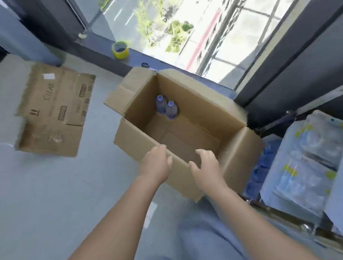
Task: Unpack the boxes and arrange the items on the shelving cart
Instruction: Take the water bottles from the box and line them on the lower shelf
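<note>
An open cardboard box (197, 98) stands on the floor with its flaps folded out. Two small clear bottles with purple caps (167, 107) stand upright in its far corner; the remainder of the box floor is bare. My left hand (156, 166) hovers over the near flap with fingers apart and holds nothing. My right hand (206, 166) is beside it above the near edge, fingers curled apart, also holding nothing. The shelving cart (296, 220) is at the right, loaded with plastic-wrapped packs (301, 165).
A flattened cardboard box (53, 111) lies on the floor at the left. A roll of yellow-green tape (120, 50) sits on the dark window sill behind the box. A floor-to-ceiling window runs along the back. My knee in blue trousers is at the bottom.
</note>
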`<state>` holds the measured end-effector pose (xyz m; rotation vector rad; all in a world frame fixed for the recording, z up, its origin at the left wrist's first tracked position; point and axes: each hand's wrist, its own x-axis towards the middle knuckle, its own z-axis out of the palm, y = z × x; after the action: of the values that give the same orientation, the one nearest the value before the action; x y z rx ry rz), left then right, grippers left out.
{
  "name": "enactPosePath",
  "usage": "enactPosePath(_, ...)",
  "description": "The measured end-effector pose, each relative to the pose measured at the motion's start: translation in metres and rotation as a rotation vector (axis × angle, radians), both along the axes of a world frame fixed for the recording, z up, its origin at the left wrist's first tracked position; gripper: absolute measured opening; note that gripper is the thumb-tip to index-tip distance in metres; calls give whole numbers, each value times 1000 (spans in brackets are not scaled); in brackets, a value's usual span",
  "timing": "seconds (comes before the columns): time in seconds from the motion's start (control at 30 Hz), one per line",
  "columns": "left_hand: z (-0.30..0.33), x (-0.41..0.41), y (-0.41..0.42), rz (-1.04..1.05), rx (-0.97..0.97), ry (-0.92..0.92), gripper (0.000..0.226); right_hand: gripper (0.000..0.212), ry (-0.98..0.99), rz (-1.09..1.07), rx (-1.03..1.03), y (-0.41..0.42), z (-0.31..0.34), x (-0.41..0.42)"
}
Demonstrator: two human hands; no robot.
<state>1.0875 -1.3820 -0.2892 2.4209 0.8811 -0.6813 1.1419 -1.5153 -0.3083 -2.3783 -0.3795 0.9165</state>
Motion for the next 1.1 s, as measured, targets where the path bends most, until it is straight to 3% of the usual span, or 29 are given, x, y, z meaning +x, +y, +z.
enactPosePath(0.33, -83, 133, 133, -67, -34, 30, 39, 45, -4, 70, -109, 122, -51, 96)
enactPosePath(0.53, -204, 204, 202, -218, 10, 60, 38, 46, -19, 71, -183, 210, -152, 167)
enactPosePath(0.83, -323, 245, 221, -323, -25, 63, 69, 52, -37, 127, -317, 263, -284, 211)
enactPosePath(1.0, -364, 265, 234, -233, -60, 84, 47, 50, 2, 180, -383, 272, -326, 229)
enactPosePath(1.1, -379, 271, 237, -245, -70, 8, 35, 40, 23, 193, -405, 281, -343, 235)
